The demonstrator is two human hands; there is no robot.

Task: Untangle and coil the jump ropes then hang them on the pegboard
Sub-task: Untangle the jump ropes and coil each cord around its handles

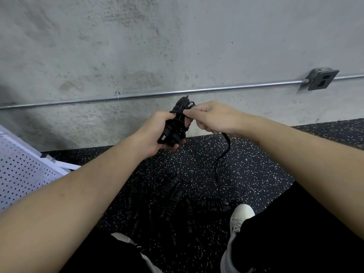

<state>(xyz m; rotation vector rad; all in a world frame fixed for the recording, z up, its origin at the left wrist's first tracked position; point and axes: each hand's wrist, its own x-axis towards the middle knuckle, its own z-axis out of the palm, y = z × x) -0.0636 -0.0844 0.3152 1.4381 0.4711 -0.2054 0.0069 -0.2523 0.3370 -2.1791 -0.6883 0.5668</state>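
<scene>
Both hands meet up in the middle: the left hand grips the rope bundle, the right hand just beside it pinches the cord, which trails down to the floor. More ropes lie below, between the shoes. Pegboard far left, wall behind.

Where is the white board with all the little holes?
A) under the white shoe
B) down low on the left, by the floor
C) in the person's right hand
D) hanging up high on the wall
B: the pegboard sits low at the left edge, leaning near the grey wall and the speckled floor, not held or hung.
</scene>
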